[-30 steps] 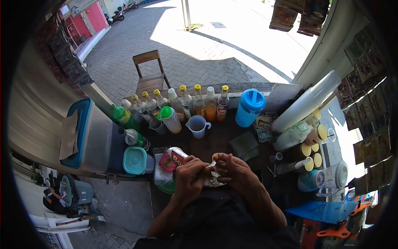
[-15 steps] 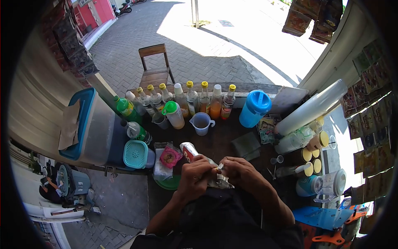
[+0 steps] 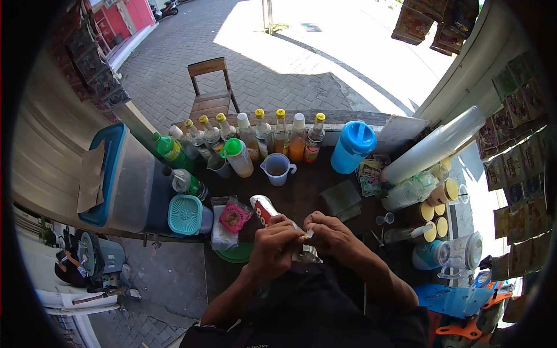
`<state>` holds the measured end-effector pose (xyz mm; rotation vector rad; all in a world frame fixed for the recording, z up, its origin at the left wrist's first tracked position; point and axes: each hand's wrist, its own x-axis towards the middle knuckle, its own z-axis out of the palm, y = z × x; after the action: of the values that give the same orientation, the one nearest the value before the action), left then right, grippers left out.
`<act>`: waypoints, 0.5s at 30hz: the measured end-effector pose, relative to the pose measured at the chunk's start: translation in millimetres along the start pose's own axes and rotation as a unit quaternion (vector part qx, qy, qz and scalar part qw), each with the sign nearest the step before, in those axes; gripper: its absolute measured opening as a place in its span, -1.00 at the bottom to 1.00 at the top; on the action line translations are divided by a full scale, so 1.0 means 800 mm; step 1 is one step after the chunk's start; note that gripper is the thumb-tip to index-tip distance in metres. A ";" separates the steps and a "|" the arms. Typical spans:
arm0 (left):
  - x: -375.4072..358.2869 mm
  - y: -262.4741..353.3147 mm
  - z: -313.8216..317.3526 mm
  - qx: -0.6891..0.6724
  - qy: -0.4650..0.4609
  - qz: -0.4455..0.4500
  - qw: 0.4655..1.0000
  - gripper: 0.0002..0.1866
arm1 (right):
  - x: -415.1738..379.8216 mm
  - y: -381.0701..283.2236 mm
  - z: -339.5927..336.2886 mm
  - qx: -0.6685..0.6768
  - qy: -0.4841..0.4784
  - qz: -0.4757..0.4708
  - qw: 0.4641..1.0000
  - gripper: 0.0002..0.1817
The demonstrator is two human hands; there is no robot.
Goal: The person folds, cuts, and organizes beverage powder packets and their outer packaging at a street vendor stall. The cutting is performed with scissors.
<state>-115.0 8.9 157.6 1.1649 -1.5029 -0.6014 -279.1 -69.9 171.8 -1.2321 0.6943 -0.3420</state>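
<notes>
My left hand (image 3: 272, 243) and my right hand (image 3: 331, 235) meet over the near edge of a dark wooden counter (image 3: 307, 188). Both pinch a small silvery sachet (image 3: 304, 250) between their fingertips, its top edge held between the thumbs. A red and white packet (image 3: 264, 209) lies just beyond my left hand. A pink snack packet (image 3: 235, 216) rests on a clear bag to the left of it.
A row of syrup bottles (image 3: 278, 136) lines the counter's far edge, with a plastic measuring jug (image 3: 277, 168) and a blue pitcher (image 3: 352, 147) in front. A teal basket (image 3: 185, 214) and a blue-lidded box (image 3: 119, 174) sit left. Cups, jars and a blender jug (image 3: 461, 252) crowd the right.
My hands have stayed together on the sachet, shifting slightly toward me. The red and white packet now lies uncovered beyond my left hand. The view has tilted a little.
</notes>
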 end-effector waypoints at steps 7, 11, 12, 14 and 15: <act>0.011 -0.011 -0.001 0.043 -0.068 -0.024 0.996 -0.94 | -0.025 -0.037 0.027 -0.471 0.039 -0.191 0.861 -0.87; 0.016 -0.007 -0.008 -0.022 0.127 -0.182 0.975 -0.86 | -0.034 0.012 0.049 -0.421 0.088 -0.220 0.876 -0.82; 0.016 -0.009 -0.010 -0.056 0.154 -0.197 0.967 -0.81 | -0.036 0.027 0.051 -0.405 0.077 -0.245 0.878 -0.80; 0.015 -0.011 -0.011 -0.090 0.177 -0.219 0.955 -0.74 | -0.037 0.047 0.052 -0.370 0.059 -0.292 0.880 -0.77; 0.013 -0.014 -0.011 -0.089 0.176 -0.219 0.956 -0.74 | -0.033 0.048 0.051 -0.369 0.060 -0.291 0.881 -0.77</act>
<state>-102.3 -2.7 155.1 1.3885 -0.8728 -0.7622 -277.3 -12.0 150.0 -2.1762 0.5555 -0.6933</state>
